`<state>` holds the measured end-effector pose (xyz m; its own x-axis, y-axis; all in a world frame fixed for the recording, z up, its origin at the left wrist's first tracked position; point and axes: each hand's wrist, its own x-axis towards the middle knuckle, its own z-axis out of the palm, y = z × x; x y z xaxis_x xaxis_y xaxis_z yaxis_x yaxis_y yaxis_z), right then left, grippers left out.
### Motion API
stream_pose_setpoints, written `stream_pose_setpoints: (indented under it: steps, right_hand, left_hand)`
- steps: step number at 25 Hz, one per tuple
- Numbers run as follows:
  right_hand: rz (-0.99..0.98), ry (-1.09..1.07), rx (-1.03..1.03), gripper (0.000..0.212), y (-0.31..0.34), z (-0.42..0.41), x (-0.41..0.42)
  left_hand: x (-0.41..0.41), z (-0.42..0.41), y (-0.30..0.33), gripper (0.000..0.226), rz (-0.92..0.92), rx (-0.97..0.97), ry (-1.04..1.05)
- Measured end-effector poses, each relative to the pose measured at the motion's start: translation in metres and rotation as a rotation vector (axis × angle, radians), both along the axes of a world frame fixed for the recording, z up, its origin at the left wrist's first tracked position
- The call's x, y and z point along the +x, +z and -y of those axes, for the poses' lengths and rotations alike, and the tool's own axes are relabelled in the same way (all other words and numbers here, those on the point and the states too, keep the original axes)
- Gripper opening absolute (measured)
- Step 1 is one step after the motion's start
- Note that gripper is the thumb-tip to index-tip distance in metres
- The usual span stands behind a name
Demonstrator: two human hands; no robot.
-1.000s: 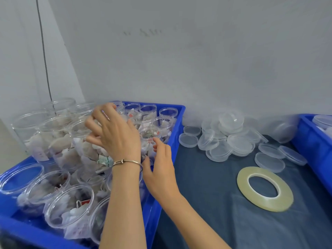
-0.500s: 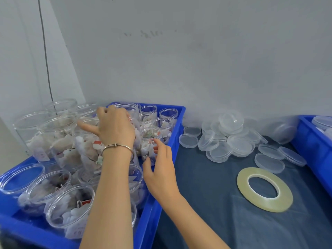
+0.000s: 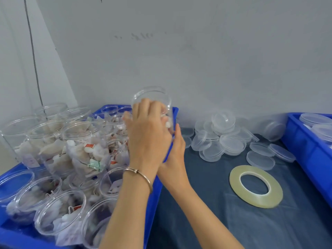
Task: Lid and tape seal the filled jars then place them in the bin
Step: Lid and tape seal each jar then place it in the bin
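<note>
A clear filled jar [image 3: 152,97] with no lid is held up above the right rim of the left blue bin [image 3: 152,196]. My left hand [image 3: 147,135], with a bracelet on its wrist, grips the jar from the front with curled fingers. My right hand [image 3: 175,155] is low at the jar's right side, its fingers lying straight up against the wall; its thumb is hidden. Several more open jars [image 3: 86,144] filled with white sachets crowd the left bin. A pile of clear lids [image 3: 222,135] and a flat roll of clear tape [image 3: 256,186] lie on the dark cloth.
A second blue bin [image 3: 309,155] at the right edge holds lidded jars [image 3: 316,119]. Loose lids [image 3: 260,159] lie between the pile and that bin. A grey wall stands close behind everything. Dark cloth covers the table in front of the tape.
My left hand has pulled a jar out of the left bin, up and to the right over its rim. My right hand has risen with it to the jar's side.
</note>
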<state>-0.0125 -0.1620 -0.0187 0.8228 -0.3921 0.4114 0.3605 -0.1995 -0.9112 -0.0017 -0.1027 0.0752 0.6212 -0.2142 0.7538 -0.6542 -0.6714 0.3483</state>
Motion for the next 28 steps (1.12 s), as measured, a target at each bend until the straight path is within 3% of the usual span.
stream_pose_setpoints:
  steps: [3, 7, 10, 12, 14, 15, 17, 19, 21, 23, 25, 28]
  right_hand:
    - [-0.047, -0.159, 0.045, 0.088, -0.014, 0.036, -0.018]
    - [-0.366, -0.341, -0.162, 0.068, -0.061, 0.082, -0.059]
    - [-0.447, -0.366, -0.177, 0.075, -0.093, 0.106, -0.080]
    - [-0.419, -0.332, -0.169, 0.071, -0.102, 0.116, -0.089]
    - [-0.336, -0.194, -0.183, 0.062, -0.102, 0.128, -0.097]
    - [-0.271, -0.108, -0.187, 0.057, -0.100, 0.136, -0.102]
    - [-0.140, -0.139, -0.216, 0.049, -0.093, 0.157, -0.109]
    - [-0.071, -0.431, -0.269, 0.049, -0.087, 0.187, -0.108]
    - [-0.272, -0.649, -0.387, 0.052, -0.077, 0.217, -0.099]
    - [-0.714, -0.566, -0.562, 0.061, -0.078, 0.244, -0.089]
    - [-1.034, -0.418, -0.739, 0.064, -0.085, 0.261, -0.087]
    - [-1.115, -0.511, -0.915, 0.056, -0.093, 0.271, -0.096]
  left_hand:
    - [-0.025, 0.034, -0.017, 0.025, -0.119, -0.036, -0.173]
    - [-0.043, 0.071, -0.073, 0.013, -0.259, 0.204, -0.279]
    - [-0.046, 0.082, -0.111, 0.019, -0.362, -0.032, -0.432]
    - [-0.044, 0.087, -0.130, 0.054, -0.441, -0.256, -0.502]
    - [-0.042, 0.092, -0.148, 0.090, -0.686, -0.413, -0.574]
    - [-0.042, 0.095, -0.155, 0.097, -0.844, -0.475, -0.615]
    - [-0.043, 0.099, -0.170, 0.086, -0.985, -0.538, -0.650]
    - [-0.043, 0.102, -0.178, 0.079, -0.992, -0.527, -0.633]
    - [-0.043, 0.107, -0.182, 0.086, -1.026, -0.495, -0.677]
    - [-0.046, 0.112, -0.183, 0.092, -1.047, -0.458, -0.733]
    - [-0.049, 0.116, -0.183, 0.093, -1.058, -0.443, -0.767]
    - [-0.049, 0.118, -0.183, 0.092, -1.073, -0.435, -0.803]
